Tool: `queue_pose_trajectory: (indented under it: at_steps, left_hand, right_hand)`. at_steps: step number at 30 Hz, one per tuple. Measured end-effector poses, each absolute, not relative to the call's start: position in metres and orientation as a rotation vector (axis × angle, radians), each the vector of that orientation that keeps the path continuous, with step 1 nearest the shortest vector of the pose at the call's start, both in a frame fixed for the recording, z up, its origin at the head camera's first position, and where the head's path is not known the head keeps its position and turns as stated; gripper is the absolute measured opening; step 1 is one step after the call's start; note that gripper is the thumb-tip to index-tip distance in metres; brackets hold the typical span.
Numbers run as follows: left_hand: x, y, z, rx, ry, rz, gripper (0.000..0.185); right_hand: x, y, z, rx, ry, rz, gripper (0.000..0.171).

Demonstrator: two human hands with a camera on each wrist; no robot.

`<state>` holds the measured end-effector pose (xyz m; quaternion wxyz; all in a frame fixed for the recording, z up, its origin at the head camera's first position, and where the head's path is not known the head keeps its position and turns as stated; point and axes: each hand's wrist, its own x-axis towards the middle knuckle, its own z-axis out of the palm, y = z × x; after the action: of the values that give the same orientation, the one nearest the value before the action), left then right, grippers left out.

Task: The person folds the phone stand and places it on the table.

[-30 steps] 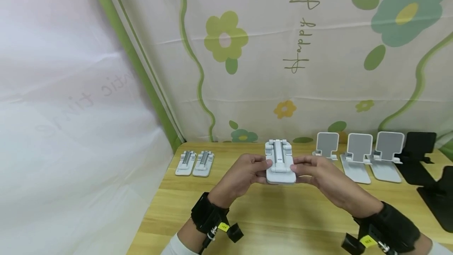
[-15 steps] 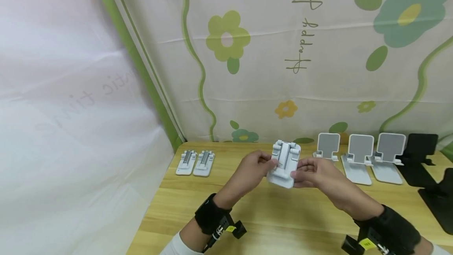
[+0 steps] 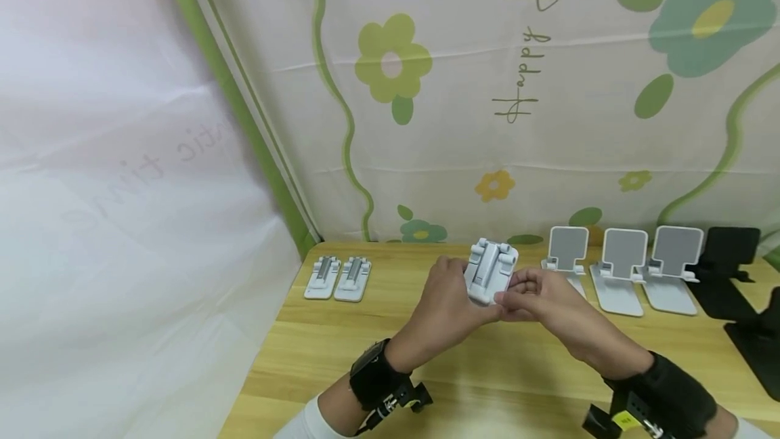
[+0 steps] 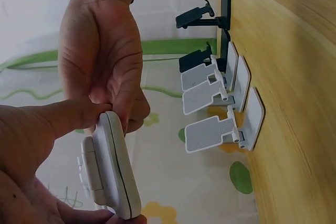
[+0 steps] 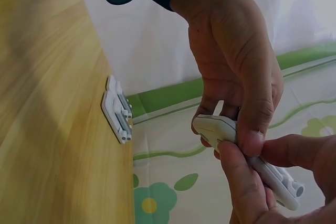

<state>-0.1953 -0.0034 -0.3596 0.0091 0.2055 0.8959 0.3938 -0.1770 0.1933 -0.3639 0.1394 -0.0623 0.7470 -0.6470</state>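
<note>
A white folded phone stand (image 3: 490, 269) is held above the table, its hinged side facing up and its top leaning to the right. My left hand (image 3: 447, 300) grips it from the left, with the thumb across its near end. In the left wrist view the thin edge of the folded phone stand (image 4: 121, 166) shows between thumb and fingers. From the right, my right hand (image 3: 551, 293) pinches the near right corner. In the right wrist view, fingers of both hands cover much of the phone stand (image 5: 220, 128).
Two folded phone stands (image 3: 353, 280) lie at the table's (image 3: 317, 358) back left. Several unfolded white phone stands (image 3: 624, 253) stand at the back right, with black ones (image 3: 731, 246) beyond them. A flowered curtain (image 3: 451, 114) hangs behind the table.
The phone stand has tilted from upright to leaning right and shifted slightly right. My left hand has slid from its left edge to wrap round its near end. The right hand keeps its pinch.
</note>
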Motion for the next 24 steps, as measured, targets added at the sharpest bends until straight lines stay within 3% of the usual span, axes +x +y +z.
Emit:
queue_pose_trajectory:
  at_steps: [11,16,24]
  left_hand:
    - [-0.200,-0.006,-0.363,0.662,2.878,1.185,0.071]
    - [-0.208,-0.011,-0.368,0.608,2.863,1.216,0.067]
    - [-0.244,-0.045,-0.400,0.340,2.907,1.218,0.058]
  right_hand:
    - [-0.178,0.190,-0.367,-0.148,2.145,-1.893,0.051]
    - [-0.178,0.197,-0.372,-0.143,2.326,-1.848,0.051]
    - [-0.191,0.279,-0.393,-0.192,3.100,-1.349,0.040]
